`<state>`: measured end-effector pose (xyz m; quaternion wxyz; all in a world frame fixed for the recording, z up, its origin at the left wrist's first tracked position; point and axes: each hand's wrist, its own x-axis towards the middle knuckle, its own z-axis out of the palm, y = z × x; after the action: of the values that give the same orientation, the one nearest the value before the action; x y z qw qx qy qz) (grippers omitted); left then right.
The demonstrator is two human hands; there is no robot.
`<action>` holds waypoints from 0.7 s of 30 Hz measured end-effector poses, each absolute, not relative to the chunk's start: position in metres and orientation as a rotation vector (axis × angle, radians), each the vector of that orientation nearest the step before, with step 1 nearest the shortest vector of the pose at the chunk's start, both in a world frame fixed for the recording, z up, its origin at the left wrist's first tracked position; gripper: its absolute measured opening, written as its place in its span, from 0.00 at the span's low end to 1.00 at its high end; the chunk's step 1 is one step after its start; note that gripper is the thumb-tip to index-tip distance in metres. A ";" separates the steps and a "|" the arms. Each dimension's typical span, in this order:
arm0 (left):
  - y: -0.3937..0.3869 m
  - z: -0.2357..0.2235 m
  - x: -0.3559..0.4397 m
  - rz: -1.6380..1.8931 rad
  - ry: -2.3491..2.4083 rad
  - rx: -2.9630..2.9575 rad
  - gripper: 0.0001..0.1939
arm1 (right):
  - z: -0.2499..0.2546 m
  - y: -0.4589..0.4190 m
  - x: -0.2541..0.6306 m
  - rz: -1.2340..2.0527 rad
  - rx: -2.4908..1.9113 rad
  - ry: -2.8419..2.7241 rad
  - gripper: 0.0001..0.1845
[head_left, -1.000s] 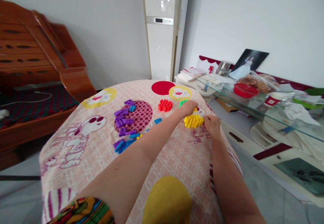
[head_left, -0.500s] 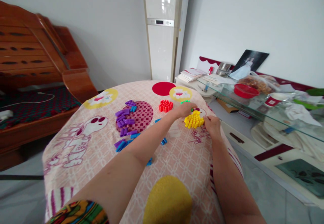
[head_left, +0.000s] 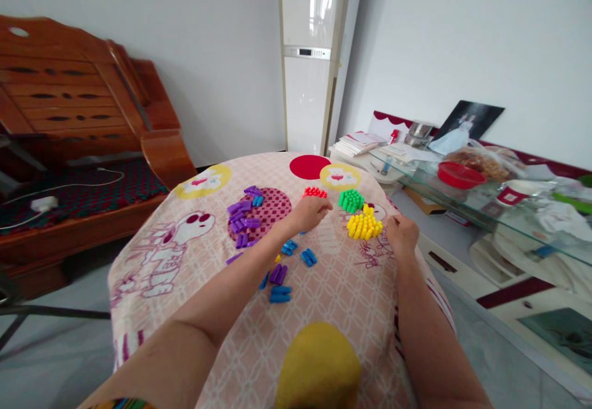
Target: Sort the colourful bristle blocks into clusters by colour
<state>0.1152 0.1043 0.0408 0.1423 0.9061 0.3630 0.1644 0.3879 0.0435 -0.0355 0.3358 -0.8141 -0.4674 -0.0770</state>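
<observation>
My left hand (head_left: pixel 311 213) is over the table, its fingers curled, in front of a cluster of red plastic pegs (head_left: pixel 316 192) that it partly hides. What its fingers hold, if anything, I cannot make out. To the right, my right hand (head_left: pixel 401 235) is closed beside a cluster of yellow plastic pegs (head_left: pixel 364 227), with a small gap between; its grip is hidden. A green peg cluster (head_left: pixel 351 200) stands just behind the yellow one. Purple pieces (head_left: pixel 241 219) lie in a loose pile at left. Blue pieces (head_left: pixel 280 294) are scattered near my left forearm, with one yellow piece (head_left: pixel 278 258) among them.
A patterned cloth covers the round table (head_left: pixel 324 292). On the right stands a glass-topped cabinet (head_left: pixel 481 211) with a red bowl (head_left: pixel 461 175), papers (head_left: pixel 357 144) and a paper cup (head_left: pixel 512 192). A wooden bench (head_left: pixel 160 156) is at left, a tall white appliance (head_left: pixel 306 100) behind.
My left hand has moved left, away from the yellow pegs, uncovering the green cluster and now covering part of the red one. My right hand stays right of the yellow pegs. The view has shifted slightly.
</observation>
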 end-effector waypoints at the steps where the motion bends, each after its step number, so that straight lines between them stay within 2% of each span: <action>1: 0.089 0.035 0.121 0.455 1.052 2.637 0.16 | -0.035 0.043 0.388 -0.219 -2.119 -1.215 0.21; 8: -0.012 -0.022 0.164 0.273 0.453 2.799 0.11 | -0.021 0.056 0.384 -0.285 -2.032 -1.447 0.20; 15: 0.002 -0.054 0.165 0.483 0.309 2.748 0.10 | -0.007 0.093 0.388 -0.212 -1.982 -2.055 0.24; 21: 0.003 -0.062 0.166 0.496 0.306 2.737 0.09 | -0.011 0.118 0.402 -0.105 -1.958 -2.280 0.23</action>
<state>0.1660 0.0027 -0.0615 0.1708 0.9637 0.1078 0.1746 0.4025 0.1183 -0.0115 0.0671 -0.6496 -0.7565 -0.0348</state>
